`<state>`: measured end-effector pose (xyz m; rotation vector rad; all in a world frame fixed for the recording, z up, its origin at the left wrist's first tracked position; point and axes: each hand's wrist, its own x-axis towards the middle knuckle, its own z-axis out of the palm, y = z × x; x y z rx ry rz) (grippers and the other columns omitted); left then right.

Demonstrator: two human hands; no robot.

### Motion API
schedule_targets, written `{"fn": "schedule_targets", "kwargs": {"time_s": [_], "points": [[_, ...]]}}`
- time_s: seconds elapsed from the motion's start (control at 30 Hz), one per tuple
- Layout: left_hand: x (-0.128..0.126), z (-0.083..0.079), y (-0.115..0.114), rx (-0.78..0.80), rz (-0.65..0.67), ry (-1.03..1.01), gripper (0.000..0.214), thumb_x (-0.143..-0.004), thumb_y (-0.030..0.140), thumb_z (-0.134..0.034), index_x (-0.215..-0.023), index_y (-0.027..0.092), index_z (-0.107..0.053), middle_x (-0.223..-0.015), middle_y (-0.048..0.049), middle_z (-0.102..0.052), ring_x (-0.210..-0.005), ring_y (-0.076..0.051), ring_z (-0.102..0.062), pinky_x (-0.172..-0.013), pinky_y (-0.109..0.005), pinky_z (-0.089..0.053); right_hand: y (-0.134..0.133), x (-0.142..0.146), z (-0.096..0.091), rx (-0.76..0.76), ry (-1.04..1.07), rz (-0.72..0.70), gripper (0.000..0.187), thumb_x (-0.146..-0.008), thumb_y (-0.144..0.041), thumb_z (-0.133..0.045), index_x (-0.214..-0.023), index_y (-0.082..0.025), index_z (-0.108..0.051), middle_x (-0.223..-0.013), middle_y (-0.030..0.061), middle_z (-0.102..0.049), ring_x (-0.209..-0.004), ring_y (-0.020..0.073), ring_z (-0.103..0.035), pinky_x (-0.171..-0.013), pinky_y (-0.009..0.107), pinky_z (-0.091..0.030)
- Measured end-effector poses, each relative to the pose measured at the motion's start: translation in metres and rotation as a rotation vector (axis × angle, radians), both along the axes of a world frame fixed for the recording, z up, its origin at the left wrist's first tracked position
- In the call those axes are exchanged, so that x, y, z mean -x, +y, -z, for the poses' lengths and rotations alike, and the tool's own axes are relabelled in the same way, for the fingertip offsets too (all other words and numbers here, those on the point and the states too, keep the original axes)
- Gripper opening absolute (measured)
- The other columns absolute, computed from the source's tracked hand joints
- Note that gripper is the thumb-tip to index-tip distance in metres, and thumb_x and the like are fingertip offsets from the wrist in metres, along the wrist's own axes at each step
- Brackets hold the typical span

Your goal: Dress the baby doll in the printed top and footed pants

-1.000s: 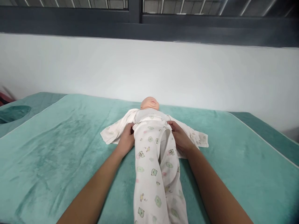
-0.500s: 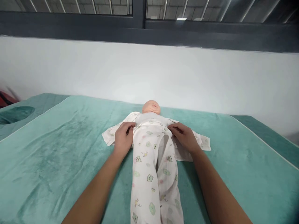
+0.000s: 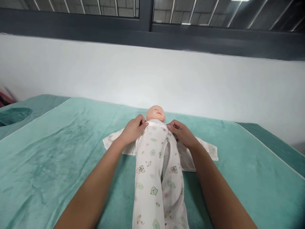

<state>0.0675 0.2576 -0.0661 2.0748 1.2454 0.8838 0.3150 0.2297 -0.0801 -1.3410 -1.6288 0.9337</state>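
Note:
A baby doll [image 3: 156, 114] lies on its back, head toward the wall. Over its body are white baby pants [image 3: 152, 171] printed with green and pink animal figures, the waistband close below its chin. My left hand [image 3: 135, 128] pinches the waistband's left corner. At the right corner, my right hand [image 3: 179, 131] grips the same waistband between thumb and fingers. Beneath the pants lies a white baby shirt [image 3: 207, 149], its sleeves spread out to both sides. The doll's torso and limbs are hidden by the cloth.
A green plush cover [image 3: 71, 152] with creases spreads under everything. Behind it stands a white wall [image 3: 107, 73], with a dark window frame [image 3: 95, 28] and metal bars above. Something red [image 3: 6, 99] shows at the far left edge.
Both hands have moved up toward the doll's head, drawing the waistband from its chest to near its chin. The grey-white cloth at its chest is now mostly covered.

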Motion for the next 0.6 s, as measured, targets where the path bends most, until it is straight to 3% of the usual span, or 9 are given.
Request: {"fn": "schedule_targets", "kwargs": {"time_s": [0.1, 0.17, 0.27, 0.37, 0.5, 0.6], "points": [[-0.012, 0.017, 0.004, -0.116, -0.179, 0.052, 0.01, -0.09, 0.031, -0.048, -0.085, 0.022, -0.047, -0.075, -0.0003, -0.059, -0.069, -0.019, -0.053, -0.065, -0.03, -0.037, 0.008, 0.012, 0.014, -0.078, -0.098, 0.238, 0.033, -0.084, -0.051, -0.057, -0.071, -0.022, -0.047, -0.059, -0.0062, -0.041, -0.057, 0.0128, -0.036, -0.056, 0.026, -0.03], [-0.013, 0.025, 0.002, -0.171, -0.213, 0.031, 0.008, -0.089, 0.029, -0.05, -0.089, 0.021, -0.05, -0.084, -0.0033, -0.062, -0.076, -0.02, -0.057, -0.07, -0.031, -0.04, 0.008, 0.02, 0.018, -0.165, -0.133, 0.354, 0.028, -0.082, -0.046, -0.06, -0.072, -0.022, -0.049, -0.064, -0.0049, -0.047, -0.062, 0.0139, -0.043, -0.06, 0.027, -0.034], [-0.002, 0.031, -0.012, -0.223, -0.267, 0.051, 0.01, -0.089, 0.027, -0.047, -0.089, 0.019, -0.055, -0.095, -0.0083, -0.064, -0.087, -0.022, -0.059, -0.078, -0.032, -0.042, -0.001, 0.021, 0.019, -0.251, -0.135, 0.414, 0.023, -0.078, -0.042, -0.065, -0.078, -0.022, -0.054, -0.074, -0.0021, -0.057, -0.07, 0.0155, -0.051, -0.067, 0.028, -0.039], [0.014, 0.031, -0.029, -0.076, -0.251, 0.116, 0.019, -0.089, 0.022, -0.042, -0.084, 0.02, -0.059, -0.087, -0.0071, -0.068, -0.082, -0.022, -0.061, -0.075, -0.032, -0.042, -0.016, 0.008, 0.018, -0.149, -0.203, 0.41, 0.024, -0.079, -0.045, -0.063, -0.075, -0.022, -0.057, -0.067, -0.002, -0.059, -0.064, 0.0156, -0.051, -0.064, 0.029, -0.038], [0.025, 0.033, -0.041, 0.239, -0.071, 0.148, 0.018, -0.073, 0.01, -0.046, -0.069, 0.019, -0.061, -0.074, -0.0047, -0.069, -0.074, -0.022, -0.062, -0.067, -0.03, -0.042, -0.027, -0.009, 0.021, 0.055, -0.313, 0.245, 0.035, -0.084, -0.044, -0.054, -0.059, -0.02, -0.054, -0.056, -0.0017, -0.055, -0.058, 0.0149, -0.045, -0.057, 0.028, -0.034], [0.023, 0.036, -0.044, 0.261, -0.029, -0.017, 0.021, -0.068, 0.009, -0.048, -0.075, 0.017, -0.066, -0.082, -0.0045, -0.071, -0.083, -0.023, -0.062, -0.071, -0.029, -0.044, -0.031, -0.013, 0.024, 0.128, -0.201, 0.131, 0.027, -0.084, -0.04, -0.053, -0.068, -0.02, -0.063, -0.068, -0.0006, -0.063, -0.062, 0.0147, -0.051, -0.058, 0.027, -0.038]]}}
